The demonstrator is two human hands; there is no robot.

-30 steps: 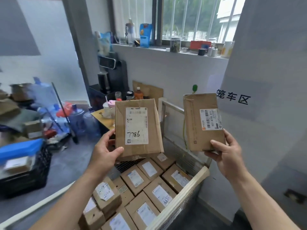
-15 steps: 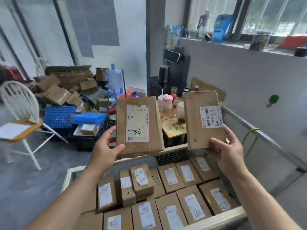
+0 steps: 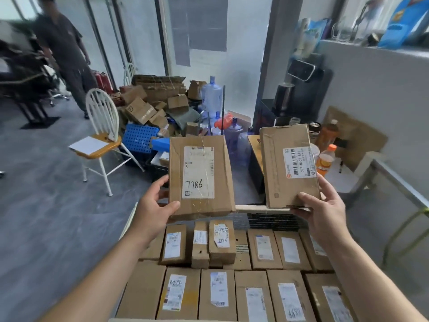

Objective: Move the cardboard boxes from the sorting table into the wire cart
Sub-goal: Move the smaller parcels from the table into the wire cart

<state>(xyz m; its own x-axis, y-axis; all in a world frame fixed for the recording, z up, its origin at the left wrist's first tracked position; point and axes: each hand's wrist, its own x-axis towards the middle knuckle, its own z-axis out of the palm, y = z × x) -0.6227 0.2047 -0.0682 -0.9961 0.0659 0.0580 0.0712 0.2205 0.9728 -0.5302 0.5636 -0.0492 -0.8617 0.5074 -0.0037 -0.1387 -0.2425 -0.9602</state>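
My left hand (image 3: pixel 155 206) grips the lower left corner of a flat cardboard box (image 3: pixel 222 201) whose white label reads 7786. My right hand (image 3: pixel 322 208) grips the bottom right of a second cardboard box (image 3: pixel 274 168) with a barcode label. Both boxes stand upright, side by side, above the far end of the wire cart (image 3: pixel 267 220). Several labelled cardboard boxes (image 3: pixel 253 289) lie packed in rows inside the cart below my arms.
A white chair (image 3: pixel 102 126) with a sheet of paper on its seat stands on the grey floor at the left. Behind it are a heap of cartons (image 3: pixel 151 101), a blue crate and water jugs. A person (image 3: pixel 67 52) stands far left. Bottles stand on a small table (image 3: pixel 255 147) beyond the cart.
My view has swung left, from the window wall to the open room. The two boxes stay held upright in my hands above the cart.
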